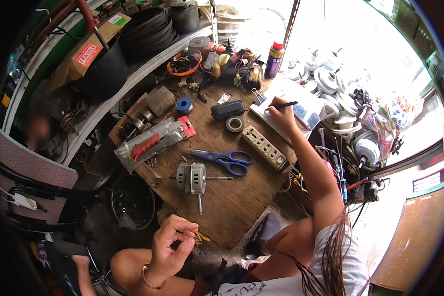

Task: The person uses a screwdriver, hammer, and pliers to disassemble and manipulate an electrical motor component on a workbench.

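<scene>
My right hand (283, 114) grips a black pen (286, 104) over a white pad of paper (270, 117) with a binder clip at its edge. Raised in front of the table's near edge, my left hand (171, 246) is loosely curled, with a gap between thumb and forefinger and nothing visible in it. A bare fan motor (191, 178) with a long shaft stands on the wooden table just beyond that hand. Blue-handled scissors (222, 159) lie behind the motor. A white power strip (265, 148) sits between the scissors and the pad.
Black tape (235, 124), a dark case (227, 109), a blue spool (184, 105) and a packaged red-handled tool (148, 146) lie on the table (227, 207). A spray can (274, 60) stands at the back beside motor parts. White fan parts (330, 81) crowd the right; a black bin (132, 202) is left.
</scene>
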`<state>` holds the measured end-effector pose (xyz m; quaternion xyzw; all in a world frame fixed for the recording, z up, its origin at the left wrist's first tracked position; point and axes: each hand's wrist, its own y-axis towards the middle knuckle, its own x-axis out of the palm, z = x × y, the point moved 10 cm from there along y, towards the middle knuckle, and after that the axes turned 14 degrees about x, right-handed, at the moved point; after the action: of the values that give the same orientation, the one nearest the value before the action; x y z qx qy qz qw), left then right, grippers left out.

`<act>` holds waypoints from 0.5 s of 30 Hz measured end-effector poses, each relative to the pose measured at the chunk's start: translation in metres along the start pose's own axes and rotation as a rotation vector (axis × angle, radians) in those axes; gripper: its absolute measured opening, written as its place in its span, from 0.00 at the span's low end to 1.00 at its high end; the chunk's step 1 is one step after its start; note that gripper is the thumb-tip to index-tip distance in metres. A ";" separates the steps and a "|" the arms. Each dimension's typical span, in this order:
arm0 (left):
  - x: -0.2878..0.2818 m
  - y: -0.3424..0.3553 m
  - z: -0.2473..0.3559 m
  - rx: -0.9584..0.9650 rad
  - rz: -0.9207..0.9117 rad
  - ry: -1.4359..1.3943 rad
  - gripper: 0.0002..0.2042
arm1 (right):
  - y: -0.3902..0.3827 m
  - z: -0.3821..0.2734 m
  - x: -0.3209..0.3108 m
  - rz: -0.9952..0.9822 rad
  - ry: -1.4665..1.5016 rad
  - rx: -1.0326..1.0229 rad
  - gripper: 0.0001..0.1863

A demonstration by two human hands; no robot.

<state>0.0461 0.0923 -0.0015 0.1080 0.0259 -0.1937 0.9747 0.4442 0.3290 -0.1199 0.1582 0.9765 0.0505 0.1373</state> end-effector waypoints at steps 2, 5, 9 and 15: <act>0.004 0.001 0.001 0.006 -0.009 -0.009 0.10 | 0.002 0.003 -0.005 -0.010 -0.001 -0.010 0.02; 0.006 0.000 0.005 0.003 -0.057 0.026 0.11 | 0.000 -0.007 0.007 0.009 0.011 -0.010 0.03; 0.007 0.001 0.003 0.017 -0.038 0.012 0.10 | 0.001 0.001 -0.002 0.020 -0.033 -0.010 0.04; 0.007 -0.001 0.000 0.007 -0.065 0.027 0.11 | -0.001 -0.003 -0.001 0.024 -0.006 -0.047 0.05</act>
<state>0.0526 0.0892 -0.0028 0.1129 0.0416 -0.2238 0.9672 0.4436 0.3280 -0.1169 0.1667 0.9727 0.0745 0.1432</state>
